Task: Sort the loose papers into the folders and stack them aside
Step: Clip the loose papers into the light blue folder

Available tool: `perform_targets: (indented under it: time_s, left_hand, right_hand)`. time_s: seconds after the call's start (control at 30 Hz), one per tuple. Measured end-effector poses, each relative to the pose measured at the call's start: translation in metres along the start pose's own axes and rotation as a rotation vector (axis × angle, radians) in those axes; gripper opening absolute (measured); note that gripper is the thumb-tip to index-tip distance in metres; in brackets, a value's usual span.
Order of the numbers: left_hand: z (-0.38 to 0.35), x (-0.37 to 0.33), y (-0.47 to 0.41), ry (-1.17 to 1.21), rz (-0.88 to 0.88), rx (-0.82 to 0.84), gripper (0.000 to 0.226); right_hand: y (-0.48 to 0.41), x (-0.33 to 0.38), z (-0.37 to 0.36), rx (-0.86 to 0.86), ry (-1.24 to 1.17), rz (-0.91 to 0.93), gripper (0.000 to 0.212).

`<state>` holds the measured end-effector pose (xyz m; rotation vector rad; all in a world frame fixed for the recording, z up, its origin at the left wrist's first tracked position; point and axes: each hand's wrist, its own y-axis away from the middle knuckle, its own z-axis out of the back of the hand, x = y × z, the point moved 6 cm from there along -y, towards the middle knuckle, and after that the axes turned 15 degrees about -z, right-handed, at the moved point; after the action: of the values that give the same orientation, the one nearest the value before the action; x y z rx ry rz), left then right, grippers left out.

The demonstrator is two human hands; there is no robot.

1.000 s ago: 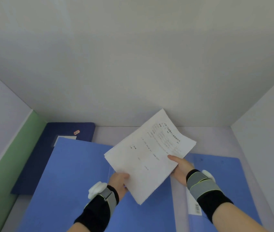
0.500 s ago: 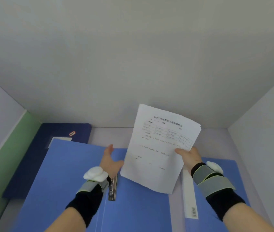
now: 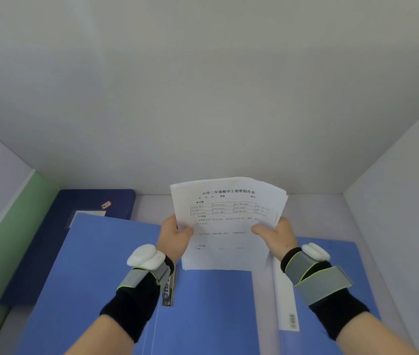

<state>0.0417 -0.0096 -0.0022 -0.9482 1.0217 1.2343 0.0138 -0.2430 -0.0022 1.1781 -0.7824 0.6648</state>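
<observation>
A thin stack of printed white papers [image 3: 226, 226] is held upright above the desk, text facing me. My left hand [image 3: 175, 237] grips its left edge and my right hand [image 3: 275, 237] grips its right edge. Below the papers lies an open light blue folder [image 3: 95, 272] with a metal clip [image 3: 168, 288] at its spine. A second light blue folder [image 3: 331, 257], closed, with a white spine label, lies to the right under my right wrist. A dark blue folder [image 3: 75, 213] lies at the back left.
White walls close the desk in at the back and right. A green strip [image 3: 6, 239] runs along the left wall beside the dark blue folder. A band of pale desk surface [image 3: 313, 216] shows behind the folders.
The papers turned from a tilt to upright and square to me. My left hand, off the sheets half a second ago, now grips their left edge.
</observation>
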Motion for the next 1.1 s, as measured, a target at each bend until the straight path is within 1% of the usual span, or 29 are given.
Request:
perform_targets:
  time_s: [0.1,0.17,0.2,0.37,0.43,0.47,0.57,0.77,0.83,0.93,1.1]
  left_hand:
    - [-0.009,0.008,0.011,-0.003,0.027,0.007,0.039]
    - [-0.01,0.009,0.017,-0.011,0.037,-0.01,0.034]
    - [-0.01,0.01,0.017,-0.009,0.031,-0.018,0.033]
    - [-0.006,0.003,0.014,0.034,-0.034,-0.033,0.039]
    - [-0.007,0.006,0.016,0.018,-0.037,-0.024,0.049]
    - [-0.008,0.009,0.018,0.001,-0.028,-0.017,0.048]
    - [-0.012,0.014,0.019,-0.035,-0.001,0.001,0.037]
    - [0.0,0.012,0.004,-0.085,-0.042,0.025,0.041]
    - [0.008,0.016,0.002,-0.087,-0.019,0.048,0.044]
    - [0.015,0.027,0.001,-0.094,0.041,0.068,0.049]
    - [0.033,0.065,0.009,-0.131,0.213,0.087,0.039]
  right_hand:
    - [0.004,-0.014,-0.002,-0.001,-0.067,-0.08,0.023]
    - [0.007,-0.017,-0.004,-0.011,-0.093,-0.099,0.023]
    - [0.009,-0.016,-0.003,-0.023,-0.101,-0.099,0.023]
    - [0.011,-0.006,0.001,-0.051,-0.113,-0.032,0.023]
    - [0.01,-0.01,0.001,-0.051,-0.1,-0.041,0.023]
    - [0.009,-0.014,-0.001,-0.052,-0.087,-0.057,0.023]
    - [0.005,-0.023,-0.006,-0.051,-0.048,-0.095,0.023]
    - [-0.004,-0.004,-0.013,-0.059,0.063,-0.039,0.025]
    - [-0.008,0.0,-0.019,-0.053,0.122,-0.022,0.025]
    - [-0.014,-0.005,-0.029,-0.052,0.215,-0.045,0.028]
    - [-0.021,-0.032,-0.043,-0.022,0.301,-0.19,0.03]
